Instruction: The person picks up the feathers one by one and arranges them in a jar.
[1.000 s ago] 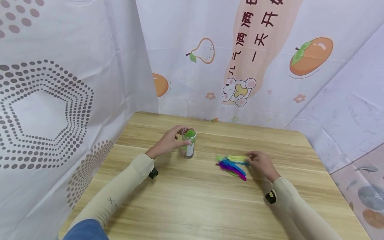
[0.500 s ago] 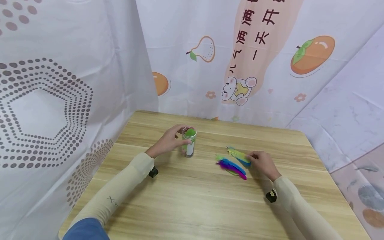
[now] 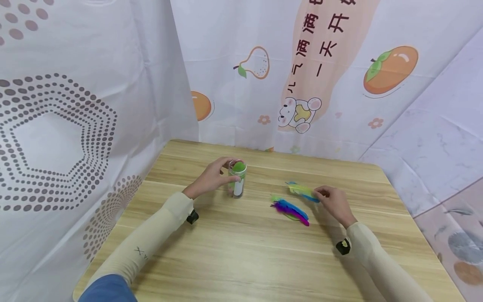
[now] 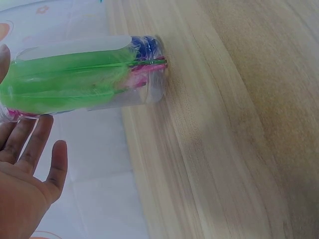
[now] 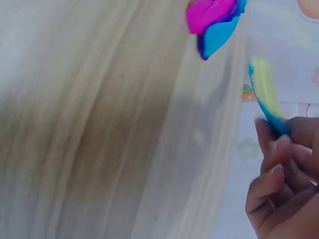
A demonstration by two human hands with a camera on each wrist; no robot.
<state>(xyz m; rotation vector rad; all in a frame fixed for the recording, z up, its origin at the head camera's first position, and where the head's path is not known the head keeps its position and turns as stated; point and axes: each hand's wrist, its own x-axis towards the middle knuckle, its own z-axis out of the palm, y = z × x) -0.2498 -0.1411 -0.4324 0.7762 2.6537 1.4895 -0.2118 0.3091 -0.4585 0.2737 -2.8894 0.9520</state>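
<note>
A clear plastic jar (image 3: 238, 179) with a white label stands upright on the table, green, pink and blue feathers inside it, as the left wrist view shows. My left hand (image 3: 214, 179) grips it near the top, thumb on the front and fingers behind. Between thumb and fingertips, my right hand (image 3: 333, 202) pinches a yellow-green feather (image 3: 299, 188) together with a blue feather (image 5: 264, 107). Left of that hand lies a small pile of feathers (image 3: 290, 211) in blue, purple, magenta and green.
The wooden table (image 3: 241, 251) carries the jar and the pile. A printed curtain (image 3: 226, 84) hangs right behind its far edge, with a dotted curtain (image 3: 64, 126) along the left side and another sheet (image 3: 445, 126) at the right.
The yellow-green and blue feathers have come away from the pile, up and to the right, in my right hand. My left hand and the jar have stayed in place.
</note>
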